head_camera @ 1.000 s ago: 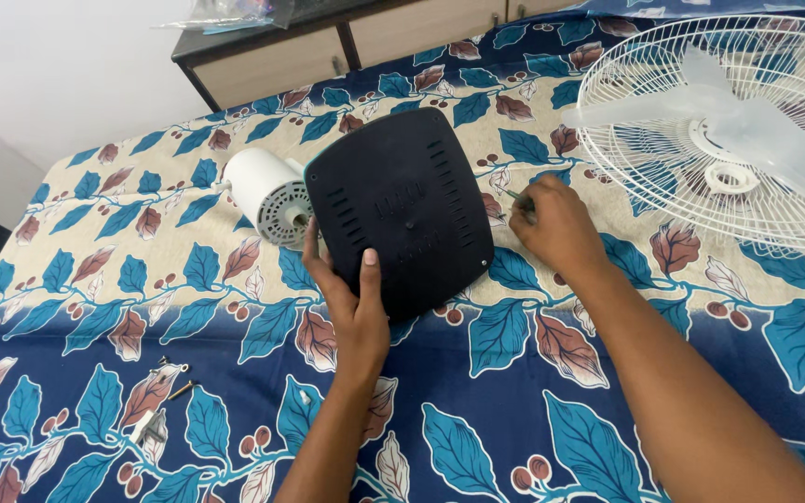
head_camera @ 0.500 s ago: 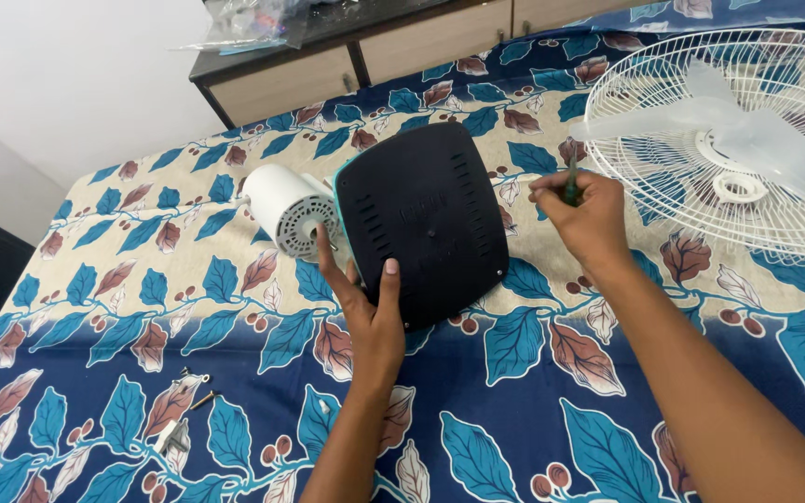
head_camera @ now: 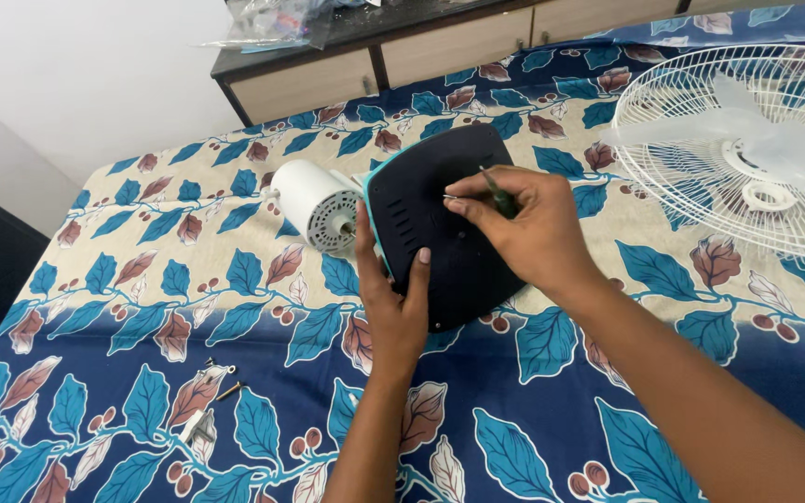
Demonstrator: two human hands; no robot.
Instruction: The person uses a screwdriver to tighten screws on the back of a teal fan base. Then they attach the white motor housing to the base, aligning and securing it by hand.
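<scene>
- Since a second ago the right hand [head_camera: 528, 228] has come from the cloth beside the base in over the black fan base [head_camera: 440, 233], bringing the screwdriver [head_camera: 498, 194] with it; the left hand has stayed at the base's near edge.
- One black fan base, squarish with rounded corners, stands tilted up on its edge on the leaf-patterned bedspread [head_camera: 142, 279]; its underside faces the camera, with rows of small slots and a teal rim showing along the left side.
- One white motor housing [head_camera: 317, 205], a ribbed cylinder, lies just behind the base on its left, touching or nearly touching it.
- One slim, dark-handled screwdriver is pinched in the right hand's clenched grip, its tip pointing left at the underside of the base.
- The left hand [head_camera: 393, 298] grasps the base's lower left edge, thumb on the face, fingers behind, forearm coming straight up from below.
- The right forearm enters from the lower right, wrist bent over the base.
- One white fan guard [head_camera: 663, 177] with its pale blades lies well apart to the right.
- A few small screws and metal parts [head_camera: 205, 401] lie near the bed's front left.
- One wooden cabinet [head_camera: 347, 65] stands beyond the bed.
</scene>
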